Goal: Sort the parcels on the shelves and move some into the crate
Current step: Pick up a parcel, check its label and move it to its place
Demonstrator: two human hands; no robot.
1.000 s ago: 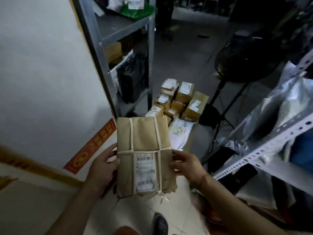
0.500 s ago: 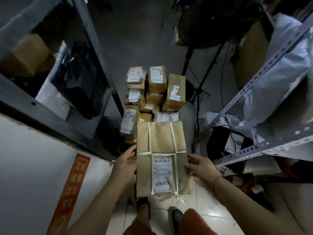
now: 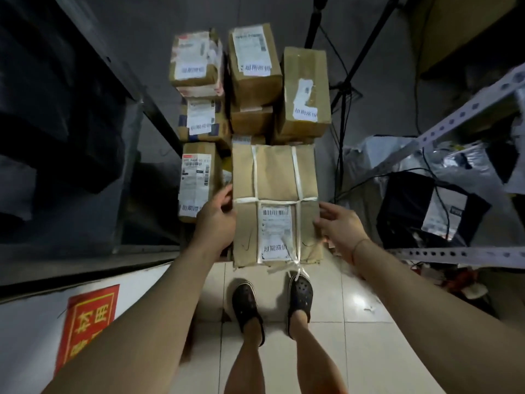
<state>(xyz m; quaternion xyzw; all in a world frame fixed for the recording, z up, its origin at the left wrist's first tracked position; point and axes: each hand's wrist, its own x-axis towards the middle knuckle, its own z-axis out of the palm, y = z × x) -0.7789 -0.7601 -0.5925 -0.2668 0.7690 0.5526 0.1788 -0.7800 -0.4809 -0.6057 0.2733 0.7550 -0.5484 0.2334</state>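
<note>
Below you lies a glossy pale tiled floor point(image 3: 355, 351), and your two dark perforated clogs point(image 3: 247, 308) stand on it side by side. To your left, a red rectangular sign with yellow characters point(image 3: 91, 322) sits on a white wall. Far ahead, the thin black legs of a tripod stand point(image 3: 345, 78) spread over the darker floor, with black cables point(image 3: 426, 172) trailing to the right.

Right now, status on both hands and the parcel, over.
Left hand grips the tied paper parcel at its left edge. Right hand open at its right edge. Stacked cardboard boxes on the floor just beyond.
</note>
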